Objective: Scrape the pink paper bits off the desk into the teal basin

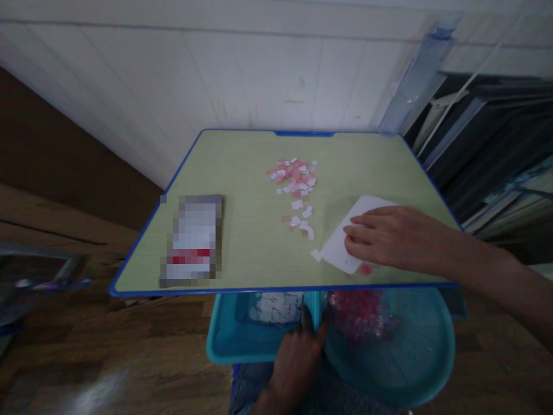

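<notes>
My right hand [380,236] lies across a white card [367,204] at the right of the table, fingers bent over its face and thumb hidden. A white paper piece [317,255] touches the card's lower left corner, and a pink piece [366,269] lies below. Mid-table is a loose heap of small pink and white pieces [296,176], trailing toward the front edge. Below that edge, my left hand [298,357] has finger and thumb around the adjoining rims of a teal tub [248,354] with white pieces [276,308] and a round teal basin [415,374].
The pale green table [250,248] has a blue raised edge. A pixelated flat object [192,239] lies at its left. The basin holds a clear bag of pink pieces [363,314]. A clear plastic tube [419,80] leans on the wall, beside stacked dark boards [492,132].
</notes>
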Demonstrator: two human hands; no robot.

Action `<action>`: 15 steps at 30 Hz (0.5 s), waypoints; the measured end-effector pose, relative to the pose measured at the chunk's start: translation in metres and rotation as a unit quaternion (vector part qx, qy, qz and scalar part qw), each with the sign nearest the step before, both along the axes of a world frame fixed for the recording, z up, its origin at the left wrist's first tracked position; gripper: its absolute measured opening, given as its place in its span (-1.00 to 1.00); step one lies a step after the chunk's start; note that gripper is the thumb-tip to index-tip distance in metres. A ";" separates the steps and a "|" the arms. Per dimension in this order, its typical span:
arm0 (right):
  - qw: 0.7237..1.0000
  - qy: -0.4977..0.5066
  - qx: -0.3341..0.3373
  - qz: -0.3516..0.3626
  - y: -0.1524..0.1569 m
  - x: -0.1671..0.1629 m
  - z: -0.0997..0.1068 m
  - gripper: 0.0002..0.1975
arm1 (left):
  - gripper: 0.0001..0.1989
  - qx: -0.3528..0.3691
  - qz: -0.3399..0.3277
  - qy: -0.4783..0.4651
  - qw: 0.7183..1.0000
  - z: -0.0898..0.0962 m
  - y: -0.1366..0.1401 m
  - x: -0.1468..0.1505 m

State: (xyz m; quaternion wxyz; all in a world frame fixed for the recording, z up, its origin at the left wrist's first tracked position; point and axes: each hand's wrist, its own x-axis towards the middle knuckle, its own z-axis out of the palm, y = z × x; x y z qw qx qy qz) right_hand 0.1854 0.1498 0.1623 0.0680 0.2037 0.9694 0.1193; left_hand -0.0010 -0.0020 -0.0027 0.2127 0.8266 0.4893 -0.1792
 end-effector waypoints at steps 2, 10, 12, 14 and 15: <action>0.999 -0.009 0.014 0.034 -0.012 -0.013 -0.001 -0.81 | -0.36 0.003 -0.002 0.003 1.000 0.001 0.000 0.000; 0.987 0.075 -0.017 -0.138 0.024 0.007 0.005 -0.69 | -0.34 0.001 0.002 -0.002 1.000 0.000 0.000 0.000; 0.979 0.043 -0.025 -0.200 0.040 0.021 0.003 -0.66 | -0.33 0.004 0.001 0.001 1.000 0.000 0.000 0.001; 0.975 0.018 -0.039 -0.219 0.048 0.029 -0.002 -0.64 | -0.33 0.005 0.001 0.005 1.000 0.001 0.000 0.001; 0.975 0.015 -0.045 -0.217 0.048 0.030 -0.006 -0.63 | -0.33 0.006 0.000 0.006 1.000 0.002 0.000 0.001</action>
